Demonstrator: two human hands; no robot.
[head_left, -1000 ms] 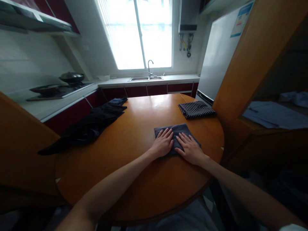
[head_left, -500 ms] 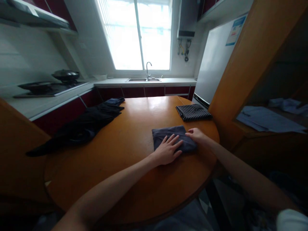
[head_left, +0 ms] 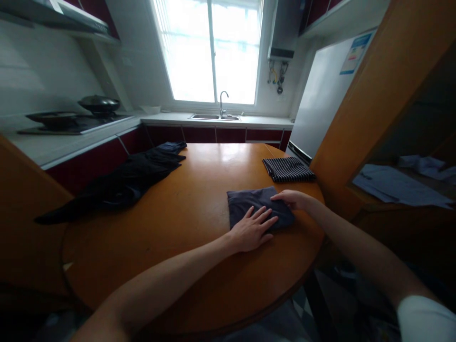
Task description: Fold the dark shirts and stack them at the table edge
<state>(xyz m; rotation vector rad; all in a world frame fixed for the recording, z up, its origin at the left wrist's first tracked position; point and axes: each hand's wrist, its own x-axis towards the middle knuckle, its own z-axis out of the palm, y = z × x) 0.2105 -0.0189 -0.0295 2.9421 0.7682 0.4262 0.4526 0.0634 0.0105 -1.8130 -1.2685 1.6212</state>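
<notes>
"Here's the left hand (head_left: 251,231), low over the folded grey cloth (head_left: 245,199), fingers spread out across its near part!"

"And the right hand (head_left: 294,198)?"

"At the cloth's right side, by the far corner, fingers bent and touching the fabric. Is that a pinch?"

"Can't tell from here; the grip is partly hidden. Where's that cloth lying?"

"Flat on the wooden counter (head_left: 199,190), right of the middle, toward the person's side. Just beyond it, near the right edge, sits a folded striped cloth (head_left: 289,169), dark with pale lines."

"And over on the left?"

"A loose heap of dark clothes (head_left: 128,178), well apart from both hands, trailing past the counter's rim! Behind everything, the sink (head_left: 206,117) sits under the bright window (head_left: 213,52)."
</notes>
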